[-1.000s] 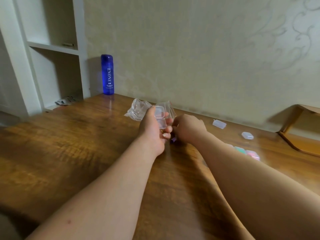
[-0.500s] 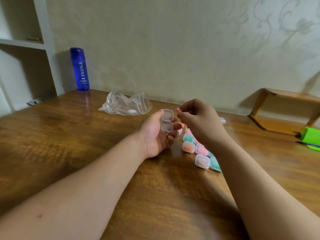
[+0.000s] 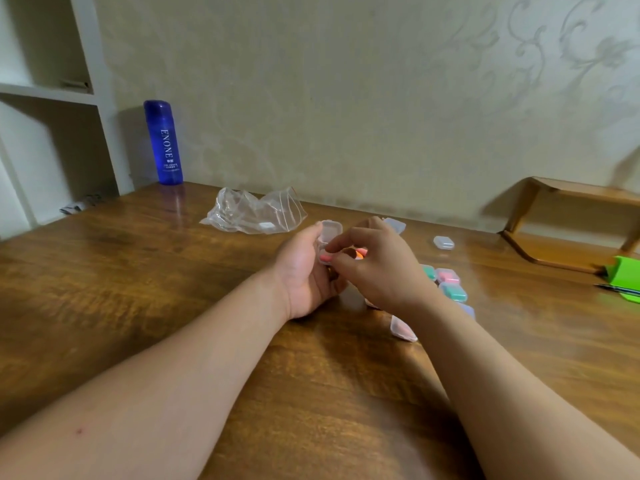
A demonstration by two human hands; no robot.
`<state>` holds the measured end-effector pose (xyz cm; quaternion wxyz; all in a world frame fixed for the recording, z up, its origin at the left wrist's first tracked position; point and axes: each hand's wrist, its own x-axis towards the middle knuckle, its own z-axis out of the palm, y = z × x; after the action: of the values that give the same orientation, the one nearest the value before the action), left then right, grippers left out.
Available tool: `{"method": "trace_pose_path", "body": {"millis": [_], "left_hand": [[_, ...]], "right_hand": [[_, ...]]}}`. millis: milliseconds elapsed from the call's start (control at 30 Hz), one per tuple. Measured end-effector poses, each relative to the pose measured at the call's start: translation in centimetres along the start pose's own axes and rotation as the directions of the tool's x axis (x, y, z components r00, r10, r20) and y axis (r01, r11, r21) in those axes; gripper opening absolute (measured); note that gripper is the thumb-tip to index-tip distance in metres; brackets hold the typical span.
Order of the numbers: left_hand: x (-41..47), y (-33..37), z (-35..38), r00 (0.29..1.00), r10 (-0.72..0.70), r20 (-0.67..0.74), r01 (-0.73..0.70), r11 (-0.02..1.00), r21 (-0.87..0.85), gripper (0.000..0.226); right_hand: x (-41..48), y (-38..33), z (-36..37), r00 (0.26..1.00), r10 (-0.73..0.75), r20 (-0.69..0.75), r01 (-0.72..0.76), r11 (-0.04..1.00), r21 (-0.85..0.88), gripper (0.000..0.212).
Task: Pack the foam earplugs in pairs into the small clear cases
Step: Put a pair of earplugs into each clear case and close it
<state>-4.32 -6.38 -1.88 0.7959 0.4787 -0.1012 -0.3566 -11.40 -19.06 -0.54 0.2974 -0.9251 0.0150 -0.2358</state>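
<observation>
My left hand (image 3: 306, 275) grips a small clear case (image 3: 329, 233) with its lid standing open, above the middle of the wooden table (image 3: 138, 289). My right hand (image 3: 377, 268) reaches in from the right, its fingertips pinching a pink-orange foam earplug (image 3: 325, 259) at the case's mouth. A second orange earplug (image 3: 361, 252) shows just behind my right fingers. Several shut cases holding coloured earplugs (image 3: 450, 285) lie to the right, partly hidden by my right wrist. Another filled case (image 3: 403, 329) lies under my right forearm.
Two empty clear cases (image 3: 443, 242) lie farther back on the right. A crumpled clear zip bag (image 3: 254, 213) lies behind my hands. A blue bottle (image 3: 163, 143) stands at the back left by white shelves. A wooden stand (image 3: 568, 223) and a green object (image 3: 625, 277) sit far right.
My right hand has moved left from beside the case, bringing an earplug down to its opening. The camera view swung right earlier, then slightly back to the left.
</observation>
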Motion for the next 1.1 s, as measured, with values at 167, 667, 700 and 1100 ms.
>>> {"method": "trace_pose_path", "body": {"millis": [167,667,700,1100], "left_hand": [[0.1,0.3,0.1,1.000,0.005,-0.023,-0.005,1.000,-0.007,0.049],[1.2,1.3,-1.5,0.982,0.059,-0.181,-0.083,0.988,-0.129,0.037],[1.2,1.3,-1.5,0.981,0.060,-0.183,-0.084,0.989,-0.125,0.038],[0.7,1.6,-1.1,0.980,0.044,-0.194,-0.068,0.990,-0.120,0.038]], "right_hand": [[0.5,0.3,-1.2,0.989,0.084,-0.122,-0.065,0.986,0.151,0.013],[6.9,4.3,-1.0,0.933,0.356,0.052,-0.310,0.870,-0.384,0.036],[7.2,4.2,-0.9,0.932,0.358,0.055,-0.305,0.858,-0.414,0.036],[8.1,5.8,0.0,0.909,0.408,0.082,-0.309,0.792,-0.526,0.012]]}}
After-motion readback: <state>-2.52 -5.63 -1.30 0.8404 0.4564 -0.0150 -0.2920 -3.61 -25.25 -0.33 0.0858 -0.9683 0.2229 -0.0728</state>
